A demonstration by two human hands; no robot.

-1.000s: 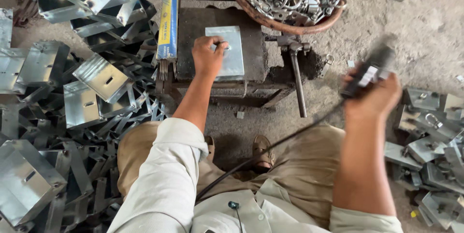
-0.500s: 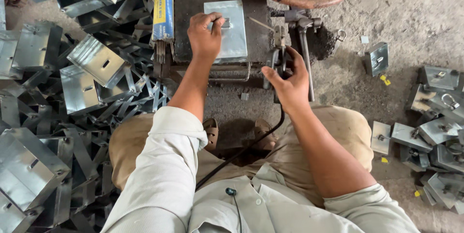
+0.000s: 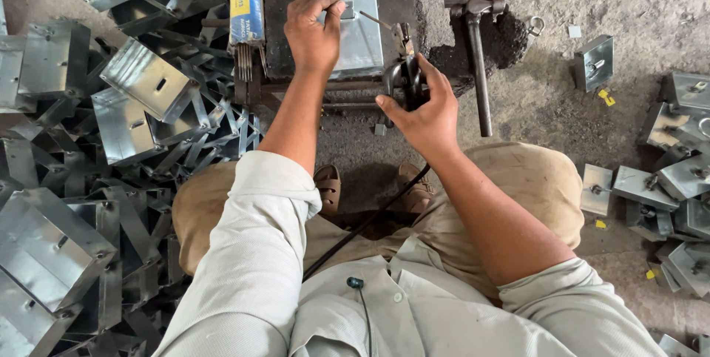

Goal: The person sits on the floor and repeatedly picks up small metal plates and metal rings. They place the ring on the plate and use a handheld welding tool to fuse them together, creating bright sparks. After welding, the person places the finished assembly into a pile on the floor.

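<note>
On block: my left hand [image 3: 314, 31] pins plate [image 3: 359, 20] flat, fingers pinching small piece; right hand [image 3: 421, 109] fist-closed on holder [image 3: 407, 79]. Keep plate still, rod [image 3: 381, 22] tip steady.

Our right hand [image 3: 425, 109], raised out to the side with the electrode holder [image 3: 405, 79] a second ago, is now down by the block, rod tip at the metal plate [image 3: 355, 20]. Our left hand [image 3: 312, 31] shifts slightly on the plate's edge.
</note>
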